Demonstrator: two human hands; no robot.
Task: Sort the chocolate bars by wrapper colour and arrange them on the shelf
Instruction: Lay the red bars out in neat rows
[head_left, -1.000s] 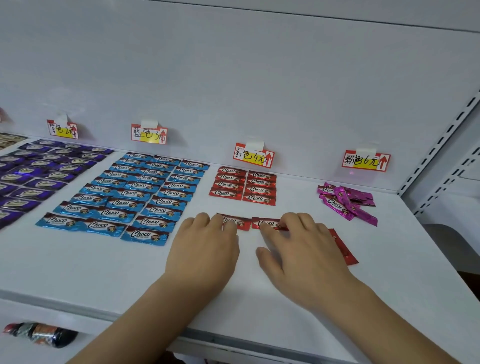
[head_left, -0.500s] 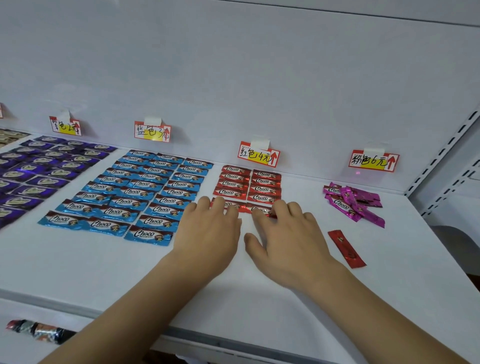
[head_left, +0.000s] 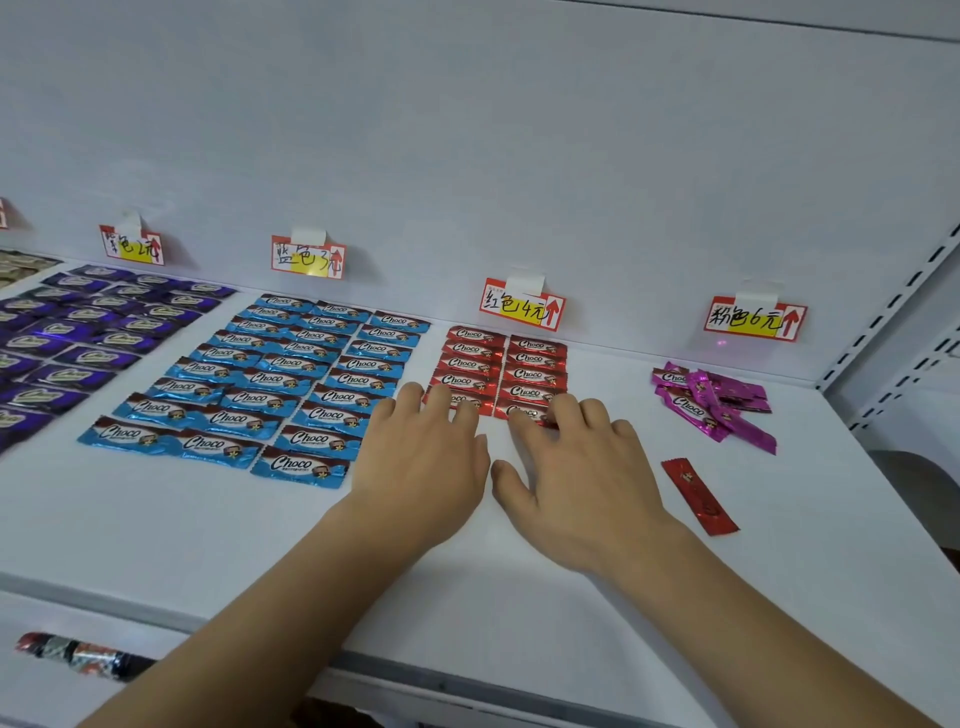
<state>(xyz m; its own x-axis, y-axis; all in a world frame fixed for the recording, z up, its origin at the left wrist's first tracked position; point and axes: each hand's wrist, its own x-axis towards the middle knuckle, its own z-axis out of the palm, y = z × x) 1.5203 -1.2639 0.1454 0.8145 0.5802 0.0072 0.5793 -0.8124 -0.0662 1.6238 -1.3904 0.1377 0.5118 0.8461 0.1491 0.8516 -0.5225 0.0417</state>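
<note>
A white shelf (head_left: 519, 597) with a pale back wall (head_left: 467, 130) carries everything; its front edge runs below the forearms, and a perforated upright (head_left: 893, 306) closes it off on the right.

Both hands lie flat, palms down, side by side. The left hand (head_left: 423, 457) has straight, slightly spread fingers whose tips rest on the nearest bar of the left column of the red bars (head_left: 501, 371). The right hand (head_left: 576, 467) is likewise flat with fingers extended, its tips on the nearest bar of the right column. Neither hand curls round anything; each presses lightly from above.

The red block sits in two neat columns just beyond the fingertips, below the red price tag (head_left: 522, 304) on the wall. Left of the left hand, nearly touching its outer edge, lie the blue bars (head_left: 291, 379) in three columns under a blue price tag (head_left: 307, 257). Farther left the purple bars (head_left: 88, 332) run out of view, under their own tag (head_left: 132, 245).

Right of the right hand a single loose red bar (head_left: 698, 496) lies slanted and apart. Beyond it, a loose heap of pink bars (head_left: 714, 405) sits under the pink price tag (head_left: 756, 318).

Bare white surface spreads on the near side of both hands to the front edge, and right of the loose bar towards the upright. Below the front edge, at lower left, a dark wrapped item (head_left: 72, 654) shows, too blurred to identify.
</note>
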